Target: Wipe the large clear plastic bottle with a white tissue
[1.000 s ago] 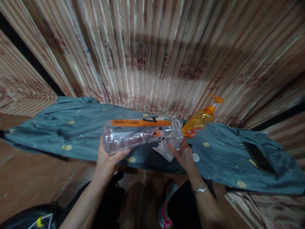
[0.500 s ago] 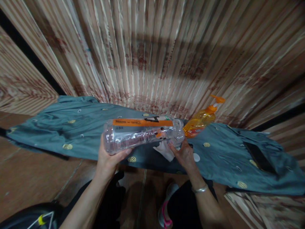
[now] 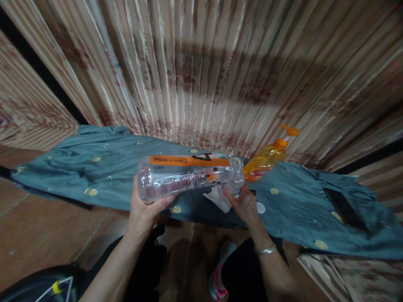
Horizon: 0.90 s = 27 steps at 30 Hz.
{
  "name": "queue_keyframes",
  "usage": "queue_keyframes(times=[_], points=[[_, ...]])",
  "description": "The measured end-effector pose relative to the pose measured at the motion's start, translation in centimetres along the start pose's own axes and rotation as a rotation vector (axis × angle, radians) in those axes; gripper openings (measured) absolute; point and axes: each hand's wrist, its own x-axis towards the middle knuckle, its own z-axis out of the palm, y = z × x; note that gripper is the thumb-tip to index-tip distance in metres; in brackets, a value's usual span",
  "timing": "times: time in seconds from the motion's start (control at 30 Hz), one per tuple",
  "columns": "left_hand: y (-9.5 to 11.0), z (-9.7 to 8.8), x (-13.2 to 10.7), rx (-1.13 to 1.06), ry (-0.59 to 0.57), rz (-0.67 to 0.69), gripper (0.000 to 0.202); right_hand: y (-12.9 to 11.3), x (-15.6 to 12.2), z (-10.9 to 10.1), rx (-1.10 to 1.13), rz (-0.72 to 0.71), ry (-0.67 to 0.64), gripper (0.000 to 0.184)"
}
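Note:
A large clear plastic bottle [image 3: 189, 176] with an orange and white label lies sideways across both my hands, above the cloth-covered table. Its wide base rests in my left hand [image 3: 146, 207], thumb along the near side. At the narrower right end, my right hand [image 3: 241, 203] grips the bottle; part of those fingers is hidden behind it. A white tissue [image 3: 218, 199] lies just below the bottle, by my right thumb. Behind the right hand stands a pump bottle [image 3: 266, 161] of orange liquid with an orange pump head. A white round cap [image 3: 260, 207] lies beside my right hand.
Blue-green patterned cloth [image 3: 110, 167] covers the long narrow table. A dark phone [image 3: 343, 207] lies at the right. A pleated striped curtain [image 3: 201, 75] hangs right behind the table. A black rounded object [image 3: 40, 285] stands on the floor at the lower left.
Both hands keep the same hold on the clear bottle. The whole view has shifted very slightly; nothing was let go or picked up.

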Motion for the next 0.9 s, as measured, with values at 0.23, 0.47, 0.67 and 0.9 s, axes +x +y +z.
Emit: queue_keyframes(times=[0.23, 0.47, 0.67, 0.9], points=[[0.0, 0.5, -0.4, -0.003, 0.037, 0.013, 0.109, -0.1, -0.1, 0.0, 0.017, 0.023, 0.011, 0.072], [0.4, 0.7, -0.5, 0.012, 0.034, 0.009, 0.105, -0.5, -0.1, -0.3, 0.076, 0.017, 0.017, 0.071], [0.7, 1.5, -0.9, -0.008, 0.081, 0.039, 0.103, -0.7, 0.0, -0.7, 0.097, 0.015, -0.012, 0.073], [1.0, 1.7, -0.9, -0.023, 0.077, 0.014, 0.107, -0.9, -0.1, -0.7, 0.099, 0.02, 0.007, 0.063]])
